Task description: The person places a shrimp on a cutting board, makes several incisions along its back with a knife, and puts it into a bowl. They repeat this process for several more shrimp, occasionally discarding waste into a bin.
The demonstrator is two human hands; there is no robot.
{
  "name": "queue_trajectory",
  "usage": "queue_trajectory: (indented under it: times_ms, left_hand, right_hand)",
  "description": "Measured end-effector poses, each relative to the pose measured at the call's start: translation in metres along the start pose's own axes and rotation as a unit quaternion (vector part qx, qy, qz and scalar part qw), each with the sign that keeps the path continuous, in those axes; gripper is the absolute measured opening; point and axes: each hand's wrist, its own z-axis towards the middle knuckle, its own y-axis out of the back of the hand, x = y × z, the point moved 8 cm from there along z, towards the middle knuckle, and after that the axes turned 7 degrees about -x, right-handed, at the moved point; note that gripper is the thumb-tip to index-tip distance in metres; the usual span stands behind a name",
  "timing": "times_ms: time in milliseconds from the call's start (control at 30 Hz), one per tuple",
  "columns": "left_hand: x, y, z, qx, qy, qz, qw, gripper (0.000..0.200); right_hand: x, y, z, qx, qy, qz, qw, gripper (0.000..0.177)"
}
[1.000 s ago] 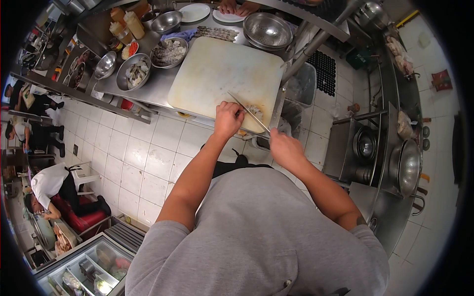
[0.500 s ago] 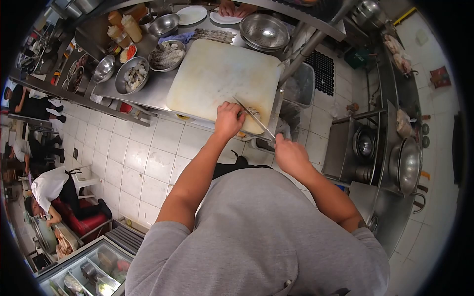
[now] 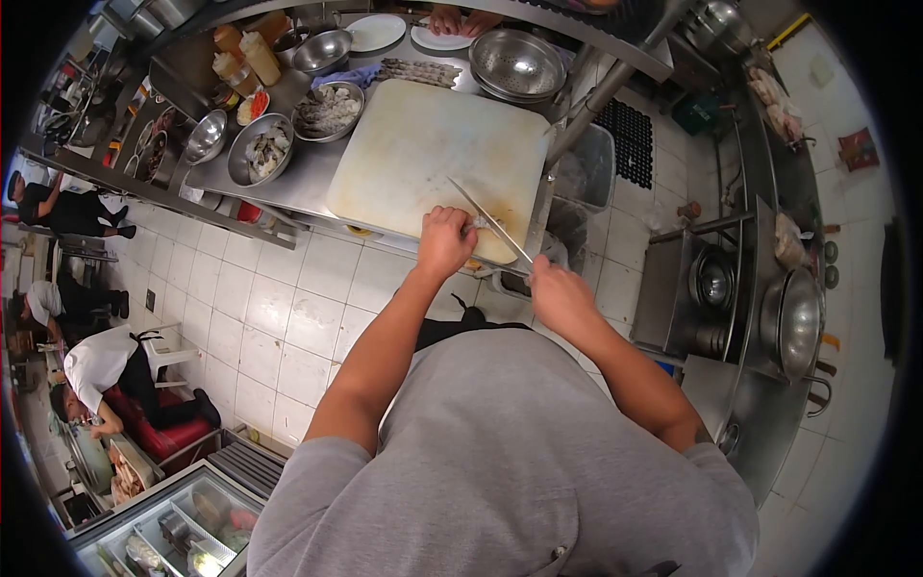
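Note:
My right hand (image 3: 560, 290) is closed around the handle of a knife (image 3: 492, 222), its long blade slanting over the near right corner of the white cutting board (image 3: 423, 144). My left hand (image 3: 446, 240) rests at the board's near edge with fingers curled in. Its fingertips hold a small greyish shrimp (image 3: 480, 221) right beside the blade; the fingers partly hide it. Beyond the board's far edge lies a row of whole shrimp (image 3: 417, 72). A metal bowl of grey shrimp (image 3: 328, 111) stands left of the board, and another metal bowl (image 3: 261, 150) holds more pieces.
Stacked colanders (image 3: 517, 63) stand at the back right, near another person's hands (image 3: 465, 19) over a white plate (image 3: 440, 38). Squeeze bottles (image 3: 260, 58) are at the back left. A plastic bin (image 3: 588, 163) stands right of the counter. Other people work at far left.
The knife has shifted slightly, its tip now farther up and left over the board. My right hand has moved a little left with it. My left hand stays nearly in place.

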Motion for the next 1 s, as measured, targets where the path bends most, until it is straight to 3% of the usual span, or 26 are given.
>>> queue_trajectory:
  times_ms: [633, 1000]
  left_hand:
    - [-0.003, -0.002, 0.0, -0.001, -0.019, -0.005, 1.0, 0.014]
    - [-0.007, 0.0, -0.002, 0.044, 0.021, 0.03, 0.998, 0.016]
  right_hand:
    - [0.007, -0.004, -0.002, 0.033, 0.004, -0.011, 0.999, 0.017]
    - [0.004, 0.007, 0.0, -0.005, 0.007, -0.002, 1.0, 0.014]
